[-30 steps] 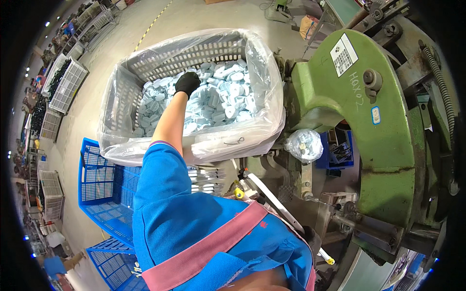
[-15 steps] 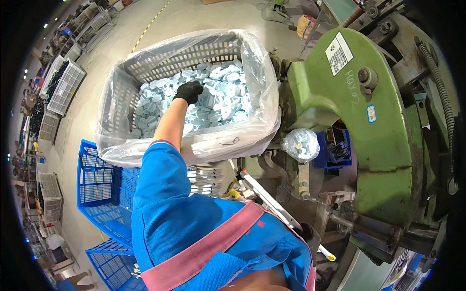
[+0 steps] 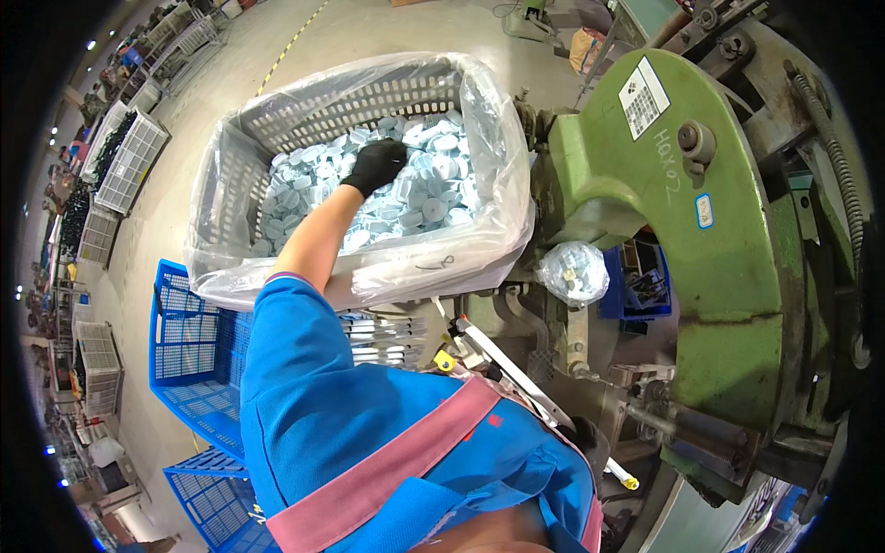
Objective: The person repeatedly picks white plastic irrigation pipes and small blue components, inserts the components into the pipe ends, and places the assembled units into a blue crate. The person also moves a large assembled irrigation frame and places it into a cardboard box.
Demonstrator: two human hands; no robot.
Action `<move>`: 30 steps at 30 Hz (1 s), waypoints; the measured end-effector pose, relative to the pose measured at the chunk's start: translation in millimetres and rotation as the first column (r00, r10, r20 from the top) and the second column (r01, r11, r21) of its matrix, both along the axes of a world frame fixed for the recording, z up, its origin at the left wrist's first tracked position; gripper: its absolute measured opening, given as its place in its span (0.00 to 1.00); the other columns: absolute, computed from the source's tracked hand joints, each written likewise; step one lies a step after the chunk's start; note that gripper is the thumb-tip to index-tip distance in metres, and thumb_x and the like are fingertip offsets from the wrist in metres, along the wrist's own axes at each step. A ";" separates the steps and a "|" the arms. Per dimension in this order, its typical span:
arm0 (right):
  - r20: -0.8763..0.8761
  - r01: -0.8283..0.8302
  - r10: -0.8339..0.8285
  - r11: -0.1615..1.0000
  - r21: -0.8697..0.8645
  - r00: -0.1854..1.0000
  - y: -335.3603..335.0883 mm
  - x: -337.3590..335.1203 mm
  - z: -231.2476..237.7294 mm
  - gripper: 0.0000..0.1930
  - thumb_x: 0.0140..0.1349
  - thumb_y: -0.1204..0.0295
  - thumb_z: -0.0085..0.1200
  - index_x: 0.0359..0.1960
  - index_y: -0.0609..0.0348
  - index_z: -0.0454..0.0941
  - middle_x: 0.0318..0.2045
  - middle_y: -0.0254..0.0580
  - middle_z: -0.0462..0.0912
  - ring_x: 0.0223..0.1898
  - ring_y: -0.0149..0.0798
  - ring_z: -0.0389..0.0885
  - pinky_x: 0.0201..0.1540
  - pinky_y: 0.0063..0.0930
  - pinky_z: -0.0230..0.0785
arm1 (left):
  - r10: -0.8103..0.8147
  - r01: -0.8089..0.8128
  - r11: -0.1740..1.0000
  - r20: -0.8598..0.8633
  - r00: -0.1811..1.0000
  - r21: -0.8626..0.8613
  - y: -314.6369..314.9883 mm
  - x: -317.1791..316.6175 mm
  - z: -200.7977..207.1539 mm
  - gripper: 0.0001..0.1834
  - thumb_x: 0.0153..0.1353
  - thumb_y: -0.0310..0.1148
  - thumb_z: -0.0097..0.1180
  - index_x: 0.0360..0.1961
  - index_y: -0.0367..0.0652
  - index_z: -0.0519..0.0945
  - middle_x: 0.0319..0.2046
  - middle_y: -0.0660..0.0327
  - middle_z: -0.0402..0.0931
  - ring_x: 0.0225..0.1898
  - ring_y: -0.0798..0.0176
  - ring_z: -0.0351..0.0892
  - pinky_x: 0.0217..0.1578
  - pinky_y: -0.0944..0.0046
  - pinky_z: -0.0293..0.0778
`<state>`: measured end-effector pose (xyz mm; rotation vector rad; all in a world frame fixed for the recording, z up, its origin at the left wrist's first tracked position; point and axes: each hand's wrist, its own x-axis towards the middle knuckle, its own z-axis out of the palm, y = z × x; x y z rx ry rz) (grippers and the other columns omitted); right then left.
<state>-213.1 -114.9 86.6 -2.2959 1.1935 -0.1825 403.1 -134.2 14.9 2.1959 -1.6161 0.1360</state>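
One left hand (image 3: 378,168) in a black glove, folks, right over the pale parts (image 3: 433,207), upper middle of the frame! Its fingers look curled together, though from where I stand I cannot tell whether they have a piece between them. The parts fill one big basket (image 3: 327,118) with one clear plastic liner (image 3: 502,147) draped over its rim (dozens of them heaped there, too jumbled for me to count).

And the right hand (image 3: 590,442)? Just one dark patch of glove, lower centre-right, at a single white bar (image 3: 505,364) with a yellow end; the blue sleeve hides most of it, so whether the fingers are apart or clamped, I cannot tell.

Lower left: two blue crates, an upper one (image 3: 194,336) and a lower one (image 3: 212,498). Right side: one green machine (image 3: 737,276) wearing two stickers, a white one (image 3: 643,97) and a smaller blue-edged one (image 3: 704,211). Beside it, centre right, one round plastic-wrapped bundle (image 3: 573,274) and one small blue bin (image 3: 641,310).
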 end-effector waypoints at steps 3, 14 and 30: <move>0.081 0.005 -0.004 1.000 -0.009 0.997 -2.5 3.4 -0.7 0.10 0.53 0.64 0.62 0.33 0.55 0.81 0.28 0.49 0.81 0.29 0.54 0.79 0.31 0.43 0.70 | -0.393 0.355 0.914 -0.213 0.894 -0.196 -33.8 -77.3 -6.6 0.10 0.54 0.30 0.57 0.38 0.44 0.80 0.34 0.52 0.80 0.38 0.48 0.80 0.39 0.55 0.76; 0.048 -0.203 0.207 0.976 -0.078 0.977 -5.1 20.7 6.5 0.06 0.51 0.66 0.62 0.30 0.48 0.83 0.33 0.41 0.79 0.30 0.47 0.78 0.28 0.39 0.67 | -0.298 0.253 0.920 0.111 0.948 0.300 -48.0 -45.2 -50.7 0.23 0.47 0.45 0.60 0.47 0.57 0.79 0.37 0.52 0.79 0.31 0.47 0.81 0.29 0.50 0.76; 0.042 -0.212 0.214 0.976 -0.044 0.976 -14.8 23.3 2.9 0.06 0.52 0.65 0.59 0.31 0.47 0.82 0.32 0.38 0.78 0.33 0.46 0.78 0.31 0.39 0.70 | -0.352 0.446 0.885 -0.434 0.829 0.134 22.0 -66.0 -29.8 0.23 0.57 0.47 0.59 0.51 0.46 0.77 0.49 0.52 0.77 0.51 0.50 0.76 0.52 0.57 0.71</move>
